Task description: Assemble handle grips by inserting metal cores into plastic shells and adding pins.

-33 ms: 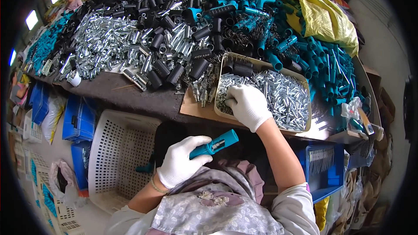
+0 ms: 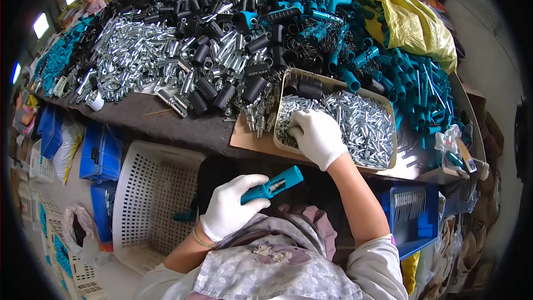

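My left hand (image 2: 233, 206), in a white knit glove, is wrapped round a teal plastic tool housing (image 2: 286, 180). The housing tilts up to the right in front of my apron, and a metal part shows in its side slot. My right hand (image 2: 317, 136), gloved alike, reaches into a cream tray (image 2: 393, 153) on the table's near edge. Its fingers are bent and drawn together over the small parts at the tray's left side; whatever is between the fingertips is hidden. Small metal pins (image 2: 366, 128) fill most of the tray, and black sleeves (image 2: 309, 88) lie at its back left.
Heaps of metal parts (image 2: 133, 47), black sleeves (image 2: 208, 86) and teal housings (image 2: 408, 80) cover the table. A yellow sack (image 2: 416, 25) slumps at the far right. Below the table edge stand a white perforated basket (image 2: 147, 205) on the left and a blue bin (image 2: 413, 239) on the right.
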The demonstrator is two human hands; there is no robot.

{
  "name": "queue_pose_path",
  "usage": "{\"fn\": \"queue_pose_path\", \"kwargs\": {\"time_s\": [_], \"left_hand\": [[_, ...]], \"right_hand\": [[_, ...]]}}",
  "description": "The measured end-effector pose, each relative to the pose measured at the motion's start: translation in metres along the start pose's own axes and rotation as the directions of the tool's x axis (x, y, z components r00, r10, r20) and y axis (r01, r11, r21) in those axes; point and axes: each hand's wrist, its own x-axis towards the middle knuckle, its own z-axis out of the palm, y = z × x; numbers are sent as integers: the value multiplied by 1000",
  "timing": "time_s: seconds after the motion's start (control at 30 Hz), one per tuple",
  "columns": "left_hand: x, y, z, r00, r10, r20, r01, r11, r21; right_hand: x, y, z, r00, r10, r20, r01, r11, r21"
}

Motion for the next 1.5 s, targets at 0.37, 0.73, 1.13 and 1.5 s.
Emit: {"fn": "queue_pose_path", "kwargs": {"time_s": [0.37,0.73,1.13,1.5], "left_hand": [[-6,-12,3,993,-118,-13,115,984,-139],[-6,-17,1,936,-339,98,345,821,-456],[14,-20,-1,889,-413,195,411,536,-737],[35,-18,-2,846,-474,244,465,431,-773]], "right_hand": [[-5,-9,-4,999,25,44,-22,997,-72],[-10,-14,-4,997,66,31,-62,992,-108],[-18,1,5,919,86,-384,-23,986,166],[-28,-31,-4,931,163,-326,45,836,547]]}}
